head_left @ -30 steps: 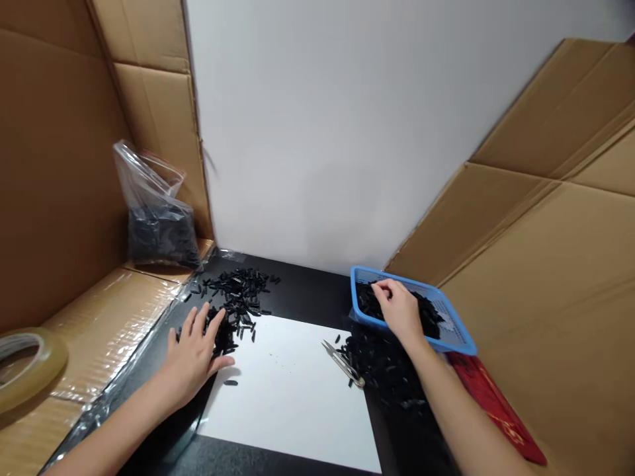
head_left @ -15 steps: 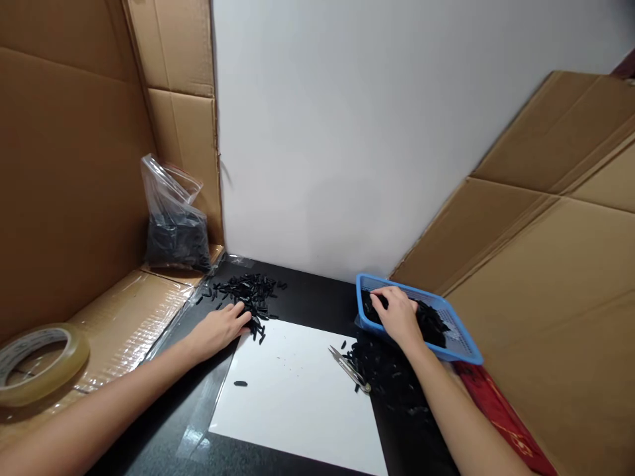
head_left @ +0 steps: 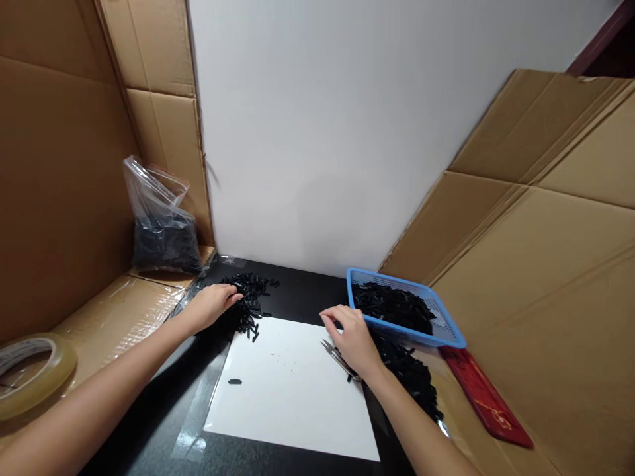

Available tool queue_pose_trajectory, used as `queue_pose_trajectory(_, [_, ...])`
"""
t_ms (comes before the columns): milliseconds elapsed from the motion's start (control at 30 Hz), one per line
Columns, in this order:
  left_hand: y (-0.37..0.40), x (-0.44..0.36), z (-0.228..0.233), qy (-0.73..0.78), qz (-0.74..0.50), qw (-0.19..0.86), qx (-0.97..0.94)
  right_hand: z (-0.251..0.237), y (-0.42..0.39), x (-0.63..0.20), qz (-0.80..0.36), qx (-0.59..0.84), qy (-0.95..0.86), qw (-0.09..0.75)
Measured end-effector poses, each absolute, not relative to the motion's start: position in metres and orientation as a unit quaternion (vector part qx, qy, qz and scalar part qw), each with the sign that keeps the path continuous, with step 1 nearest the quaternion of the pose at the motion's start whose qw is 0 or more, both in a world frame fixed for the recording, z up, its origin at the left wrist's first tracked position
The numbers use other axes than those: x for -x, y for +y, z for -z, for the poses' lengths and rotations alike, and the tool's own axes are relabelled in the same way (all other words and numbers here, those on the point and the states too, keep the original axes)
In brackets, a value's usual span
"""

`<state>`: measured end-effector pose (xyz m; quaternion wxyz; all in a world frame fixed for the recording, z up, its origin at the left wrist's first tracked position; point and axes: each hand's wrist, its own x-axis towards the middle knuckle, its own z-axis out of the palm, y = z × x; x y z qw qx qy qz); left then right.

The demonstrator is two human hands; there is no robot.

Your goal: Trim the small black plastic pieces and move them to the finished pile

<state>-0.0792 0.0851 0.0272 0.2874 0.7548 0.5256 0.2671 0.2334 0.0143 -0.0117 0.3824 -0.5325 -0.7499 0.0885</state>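
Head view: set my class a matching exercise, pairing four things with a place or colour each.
1. Basket
2. Tape roll
3. Pointed metal tool
4. Plastic bag

A. Upright against cardboard
B. On the white sheet, partly hidden by the right hand
C. Blue
D. Lower left of the picture

Pairs: 1-C, 2-D, 3-B, 4-A

The far wall (head_left: 297, 132) looks smooth and matt; the cardboard panel (head_left: 546, 264) on the right is dull, creased brown board. Glossy clear film covers the cardboard base (head_left: 112, 304) at left, near a roll of shiny, translucent plastic tape (head_left: 64, 360). The far-left bag (head_left: 163, 231) is thin, wrinkled clear plastic. The blue basket (head_left: 407, 332) is perforated plastic, the white sheet (head_left: 292, 416) smooth and paper-like, the snips (head_left: 335, 355) shiny metal, the red case (head_left: 489, 396) glossy. The black pieces (head_left: 253, 287) show a faint sheen.
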Motion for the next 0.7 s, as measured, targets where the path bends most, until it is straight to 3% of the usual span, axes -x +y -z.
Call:
queue_pose_trajectory(333, [0.030, -0.006, -0.009, 0.498, -0.345, 0.660, -0.445, 0.016, -0.014, -0.161, -0.382, 0.458, -0.635, 0.491])
queue_pose_trajectory(700, [0.002, -0.034, 0.003, 0.440, -0.378, 0.767, -0.274, 0.023, -0.020, -0.156, -0.382, 0.486, -0.591, 0.518])
